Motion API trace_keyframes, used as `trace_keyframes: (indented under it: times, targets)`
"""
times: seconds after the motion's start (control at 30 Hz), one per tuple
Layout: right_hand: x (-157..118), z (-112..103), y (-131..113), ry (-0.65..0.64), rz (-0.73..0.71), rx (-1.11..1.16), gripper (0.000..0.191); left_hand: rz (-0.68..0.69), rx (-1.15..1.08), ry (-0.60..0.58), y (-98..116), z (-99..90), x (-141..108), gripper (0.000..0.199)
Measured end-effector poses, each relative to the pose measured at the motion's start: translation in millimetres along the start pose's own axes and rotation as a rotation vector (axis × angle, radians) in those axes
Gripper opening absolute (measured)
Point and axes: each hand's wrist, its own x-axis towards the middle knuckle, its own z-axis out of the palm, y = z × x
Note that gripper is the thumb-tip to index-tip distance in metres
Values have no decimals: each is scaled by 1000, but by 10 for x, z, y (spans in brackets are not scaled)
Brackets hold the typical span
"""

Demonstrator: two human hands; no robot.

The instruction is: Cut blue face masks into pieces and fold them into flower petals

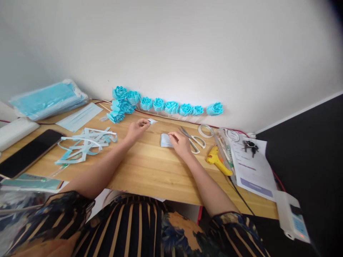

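Note:
My left hand (137,130) is closed in a pinch above the table, with a small white and pale-blue piece of mask fabric (152,121) at its fingertips. To the right, my right hand (181,144) has its bent fingers on the edge of a small flat stack of pale-blue fabric squares (164,140) lying on the wood. Scissors (197,141) with white handles lie just beyond my right hand. A yellow hot glue gun (218,160) rests further right.
Blue fabric flowers (171,107) line the wall. Mask trimmings (85,144), a phone (29,153) and packed face masks (50,100) lie left on the table (150,178). A tape roll (206,131), papers (250,167), keys (251,145) and a power strip (292,216) are right.

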Motion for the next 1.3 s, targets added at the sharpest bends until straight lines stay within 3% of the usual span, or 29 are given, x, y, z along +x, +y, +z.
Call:
trace_keyframes:
  times: [0.07, 0.13, 0.23, 0.3, 0.5, 0.67, 0.8, 0.93, 1.07, 1.2, 1.3]
  targets:
    - [14, -2, -29, 22, 106, 232, 32, -128, -411, -112, 87, 53, -70, 21]
    - [25, -5, -61, -39, 188, 440, 48, -244, -649, -239, 166, 115, -156, 22]
    - [18, -11, -97, -234, 245, 602, 56, -369, -771, -352, 241, 206, -276, 23]
    - [-1, -13, -101, -289, 271, 641, 52, -416, -799, -407, 256, 253, -330, 23]
    - [-34, 15, -21, -25, 251, 550, 35, -461, -811, -439, 222, 316, -376, 25]
    - [-37, 22, -19, 72, 150, 421, 26, -456, -803, -495, 243, 329, -387, 44]
    - [-52, -20, -98, 101, 48, 287, 19, -464, -724, -487, 226, 342, -385, 41]
    - [-49, -56, -155, 133, -225, 115, 13, -471, -722, -406, 217, 341, -373, 31]
    - [-29, -47, -165, 117, -462, 18, 19, -476, -794, -403, 240, 313, -356, 23]
    - [-23, -19, -142, 59, -494, -66, 28, -504, -906, -355, 224, 294, -323, 14]
    - [-24, 2, -105, 45, -490, -77, 34, -547, -965, -317, 210, 289, -299, 23]
